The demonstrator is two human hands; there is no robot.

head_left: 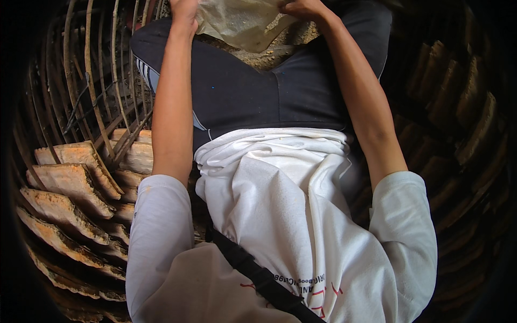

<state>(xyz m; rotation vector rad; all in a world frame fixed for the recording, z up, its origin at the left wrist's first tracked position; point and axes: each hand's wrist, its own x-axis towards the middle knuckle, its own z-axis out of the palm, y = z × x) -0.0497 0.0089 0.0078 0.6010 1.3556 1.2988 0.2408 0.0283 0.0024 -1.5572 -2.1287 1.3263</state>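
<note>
A thin, translucent, yellowish sheet of plastic stretches between my hands at the top of the head view, above my spread legs; its far part is cut off. Its left side is gripped by my left hand, closed and partly beyond the upper edge. On the other side my right hand is closed on the sheet near its corner, fingers curled. Whether the plastic is a bag or a flat sheet, I cannot tell. Under it shows brownish, grainy ground.
To my left, rough, pale brown slabs lie stacked in overlapping rows, with thin upright sticks behind them. Similar slabs stand in shadow at my right. My dark trousers frame the space below the sheet.
</note>
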